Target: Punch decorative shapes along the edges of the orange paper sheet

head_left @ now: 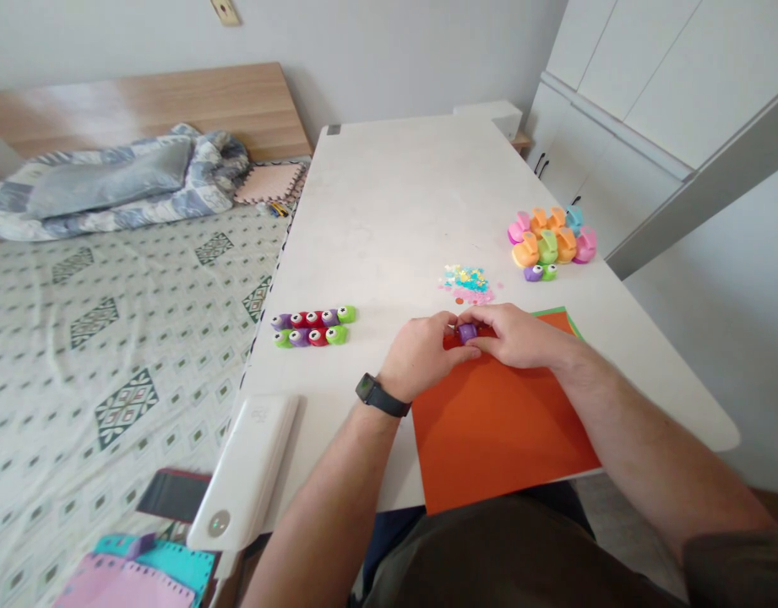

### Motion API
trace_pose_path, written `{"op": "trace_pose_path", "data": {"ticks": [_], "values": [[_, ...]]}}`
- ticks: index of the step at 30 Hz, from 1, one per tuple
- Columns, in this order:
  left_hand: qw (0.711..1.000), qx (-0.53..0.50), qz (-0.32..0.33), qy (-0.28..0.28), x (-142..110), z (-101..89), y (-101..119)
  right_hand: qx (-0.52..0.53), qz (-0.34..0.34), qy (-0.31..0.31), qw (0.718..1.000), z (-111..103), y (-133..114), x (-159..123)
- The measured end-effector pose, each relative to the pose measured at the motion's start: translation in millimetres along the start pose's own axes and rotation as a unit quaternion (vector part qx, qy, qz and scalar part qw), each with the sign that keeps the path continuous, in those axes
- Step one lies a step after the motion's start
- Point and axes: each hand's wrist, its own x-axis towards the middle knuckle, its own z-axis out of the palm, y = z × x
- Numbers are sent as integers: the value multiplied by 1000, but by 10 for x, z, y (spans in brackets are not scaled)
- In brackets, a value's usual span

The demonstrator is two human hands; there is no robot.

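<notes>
Between my hands is a small purple paper punch (468, 333), at the far edge of an orange sheet of paper (496, 431). My left hand (420, 350), below a dark wristwatch, closes on the punch's left side with thumb and fingertips. From the other side my right hand (521, 336) pinches the same punch, thumb in front and fingers behind. The fingers partly cover the punch and the paper's edge. Just beyond them lies a pile of tiny punched paper shapes (468, 283) in blue, yellow and pink.
Two rows of small punches (313, 328) stand at left on the white table (394, 186). Larger colourful punches (550, 241) cluster at right, with a small purple one and a green one in front. A white power bank (246, 473) sits at the table's left edge, beside a bed (110, 321).
</notes>
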Motion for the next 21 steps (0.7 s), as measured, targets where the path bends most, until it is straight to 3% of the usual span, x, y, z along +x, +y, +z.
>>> {"op": "trace_pose_path", "data": {"ticks": [21], "values": [[999,-32,-34,12,-21,60,2,-41,7,0,999,45,-57,-11]]}}
